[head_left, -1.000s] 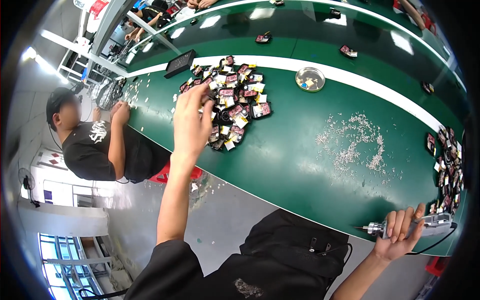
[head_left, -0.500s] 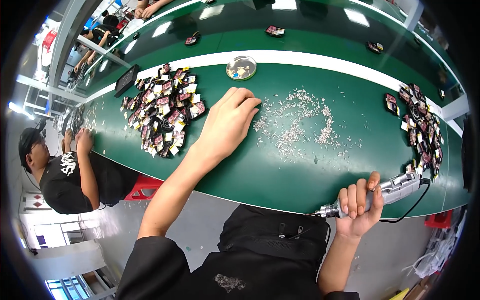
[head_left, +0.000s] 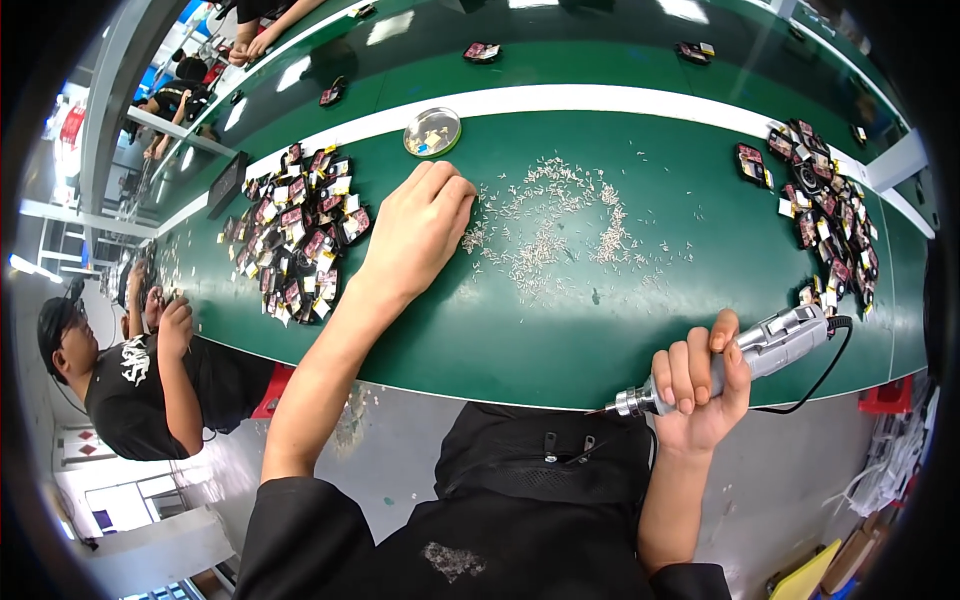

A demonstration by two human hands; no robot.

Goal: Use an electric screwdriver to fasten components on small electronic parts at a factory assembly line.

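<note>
My left hand [head_left: 418, 232] is at the left edge of a scatter of small silvery screws [head_left: 545, 235] on the green table, its fingers curled together. The fingertips are turned away, so I cannot make out whether something is pinched in them. At the table's front edge, my right hand [head_left: 698, 392] wraps round a grey electric screwdriver [head_left: 775, 348]. The tool lies tilted, its bit pointing left and its black cord trailing from the other end. Just beyond my left hand stands a round shallow dish [head_left: 433, 131] with small yellowish and blue bits in it.
A heap of small black devices with white and yellow tags [head_left: 295, 232] lies left; another device heap [head_left: 830, 225] lies right. Beside the left heap is a black tray [head_left: 228, 184]. Single devices sit on the far green belt [head_left: 590, 80]. A co-worker [head_left: 130, 380] sits at the left.
The view has shifted, moving the table's things left in the picture. My left hand stays beside the screws, its fingers more curled. My right hand still grips the screwdriver.
</note>
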